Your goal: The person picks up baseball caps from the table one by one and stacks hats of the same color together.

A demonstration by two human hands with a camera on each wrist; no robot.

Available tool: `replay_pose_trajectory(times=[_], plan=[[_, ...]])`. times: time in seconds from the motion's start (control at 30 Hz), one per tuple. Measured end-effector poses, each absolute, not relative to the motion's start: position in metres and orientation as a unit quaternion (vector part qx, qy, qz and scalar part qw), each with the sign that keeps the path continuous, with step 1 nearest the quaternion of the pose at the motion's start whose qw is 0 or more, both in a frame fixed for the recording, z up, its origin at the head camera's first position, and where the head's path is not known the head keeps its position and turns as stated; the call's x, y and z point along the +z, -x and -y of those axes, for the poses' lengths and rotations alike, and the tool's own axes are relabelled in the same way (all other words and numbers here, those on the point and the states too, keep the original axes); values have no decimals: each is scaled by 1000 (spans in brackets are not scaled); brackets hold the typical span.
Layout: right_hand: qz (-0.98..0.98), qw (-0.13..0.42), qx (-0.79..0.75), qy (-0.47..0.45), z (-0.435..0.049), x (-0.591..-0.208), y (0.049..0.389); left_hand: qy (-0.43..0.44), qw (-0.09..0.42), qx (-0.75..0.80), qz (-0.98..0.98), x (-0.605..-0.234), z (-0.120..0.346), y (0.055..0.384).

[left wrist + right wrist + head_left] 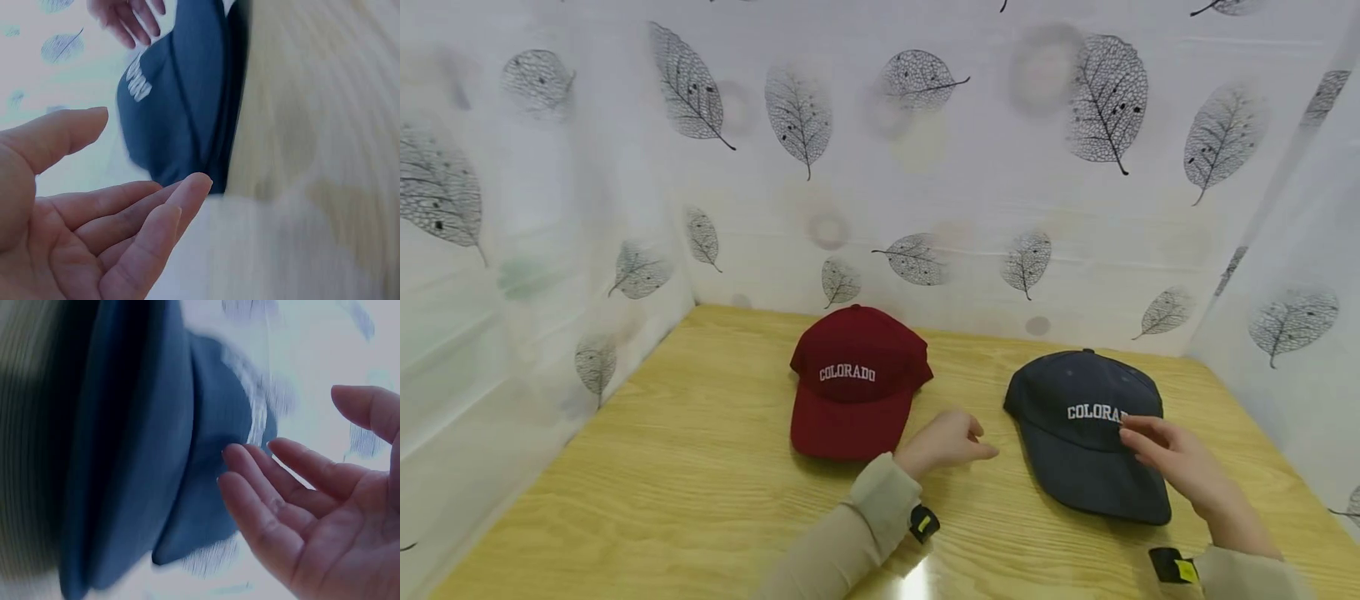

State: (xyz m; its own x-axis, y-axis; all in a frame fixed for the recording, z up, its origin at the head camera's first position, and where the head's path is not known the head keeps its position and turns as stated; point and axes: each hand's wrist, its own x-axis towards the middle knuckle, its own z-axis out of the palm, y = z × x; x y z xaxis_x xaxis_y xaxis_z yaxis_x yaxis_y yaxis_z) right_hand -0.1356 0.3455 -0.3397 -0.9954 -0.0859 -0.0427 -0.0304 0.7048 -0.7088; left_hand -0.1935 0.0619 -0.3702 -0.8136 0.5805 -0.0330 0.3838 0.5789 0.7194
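A dark navy baseball cap (1067, 467) with white COLORADO lettering lies on the wooden table, its brim toward me. My right hand (1183, 467) hovers at the cap's right side, overlapping the end of the lettering in the head view, fingers loosely bent and holding nothing. To the left of that cap is my left hand (946, 442), its thumb and fingers apart with nothing between them; the left wrist view shows the navy cap (169, 106) just beyond its fingertips. A dark red baseball cap (850, 421), also lettered COLORADO, sits left of my left hand, partly behind my wrist.
The wooden table (685, 467) ends at a white curtain (955, 192) printed with black leaves, which also closes off both sides. Each sleeve has a dark wrist device at its cuff.
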Motion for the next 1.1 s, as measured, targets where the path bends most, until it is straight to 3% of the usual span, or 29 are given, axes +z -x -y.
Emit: replay_pose_trajectory(times=[0.1,0.23,0.47,1.1], plan=[[-938,61,-343,-4,-365,-341,138,-273,145,371,-876,-374,-79,190],[-943,134,-301,-33,-380,-347,147,-282,140,350,-882,-380,-95,187],[-910,225,-341,-67,-386,-363,157,-272,174,331,-887,-384,-107,182],[-899,185,-396,-23,-332,-364,178,-200,181,368,-890,-389,-87,200]])
